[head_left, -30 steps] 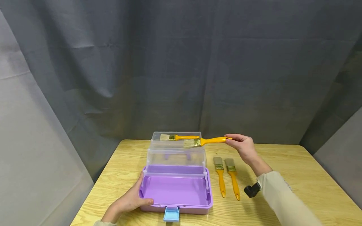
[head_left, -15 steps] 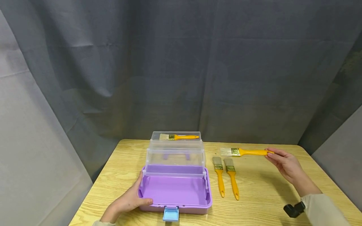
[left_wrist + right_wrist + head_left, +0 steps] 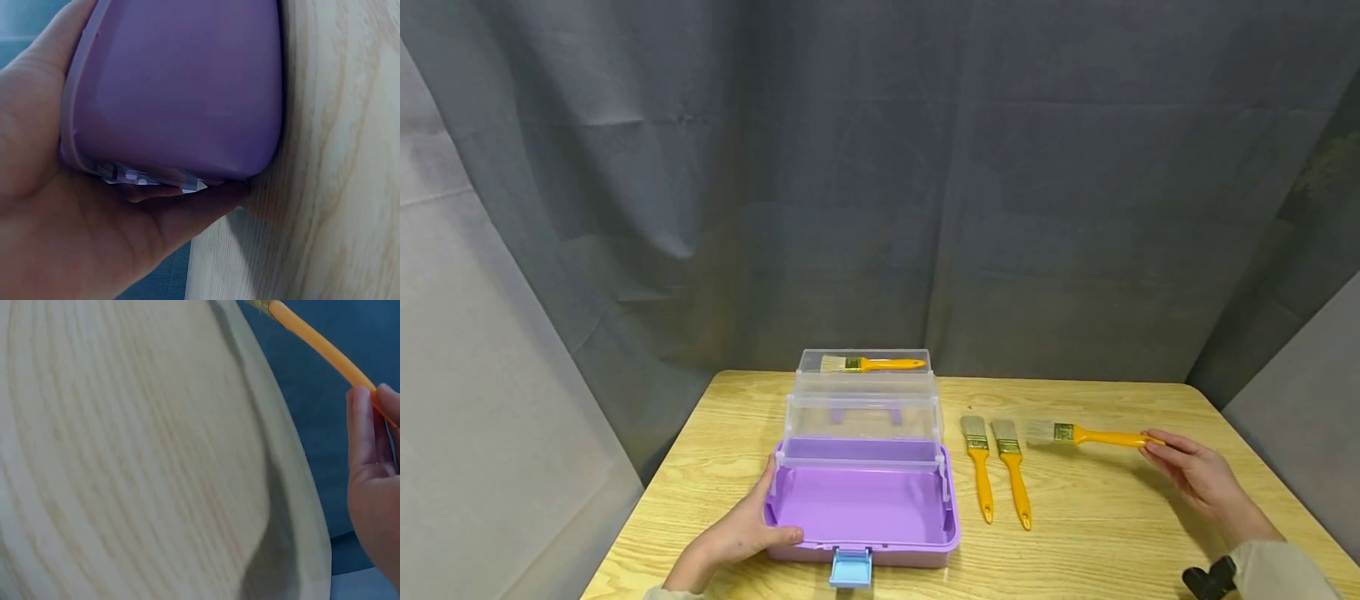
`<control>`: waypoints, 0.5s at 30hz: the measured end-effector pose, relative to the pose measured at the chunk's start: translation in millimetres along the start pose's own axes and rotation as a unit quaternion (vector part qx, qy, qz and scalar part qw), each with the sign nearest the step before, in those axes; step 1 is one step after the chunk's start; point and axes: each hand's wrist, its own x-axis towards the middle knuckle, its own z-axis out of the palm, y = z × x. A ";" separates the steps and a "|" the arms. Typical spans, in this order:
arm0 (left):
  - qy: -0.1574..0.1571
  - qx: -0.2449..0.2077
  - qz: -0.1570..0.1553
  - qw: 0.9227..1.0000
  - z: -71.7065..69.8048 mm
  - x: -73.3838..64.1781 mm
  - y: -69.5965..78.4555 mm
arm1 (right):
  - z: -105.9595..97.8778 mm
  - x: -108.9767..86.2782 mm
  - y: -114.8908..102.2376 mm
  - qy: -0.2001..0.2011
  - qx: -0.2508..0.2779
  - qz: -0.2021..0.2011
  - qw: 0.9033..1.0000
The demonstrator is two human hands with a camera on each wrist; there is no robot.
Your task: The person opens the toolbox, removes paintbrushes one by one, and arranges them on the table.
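Yellow paintbrush [image 3: 1097, 436] extends left from the right grip [image 3: 1199, 475], which pinches its handle end [image 3: 1137, 440].

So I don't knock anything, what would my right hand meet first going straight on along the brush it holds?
Probably the nearer loose brush, at its bristles: your right hand aims the held brush that way. Height is unclear, so it might pass above.

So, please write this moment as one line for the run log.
left grip: holds purple box | right grip: pinches brush by its handle | other brushes: two on table, one in clear top tray
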 end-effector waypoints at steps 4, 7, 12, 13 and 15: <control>0.000 0.001 0.000 1.000 0.2 -0.2 0.2 | -6.7 -2.4 1.6 0.052 -0.021 0.008 0.998; 0.003 0.005 -0.005 1.000 0.7 -1.2 0.5 | -6.2 -4.1 1.8 0.095 -0.043 0.020 0.994; 0.005 -0.005 -0.006 1.000 1.2 -1.5 0.0 | 0.3 -7.6 2.8 0.133 -0.116 0.079 0.981; 0.004 -0.008 -0.005 1.000 1.2 -1.3 0.0 | 1.7 -8.5 3.6 0.127 -0.134 0.095 0.978; 0.003 -0.009 -0.003 1.000 1.3 -1.1 0.1 | 4.6 -10.1 5.3 0.108 -0.177 0.129 0.970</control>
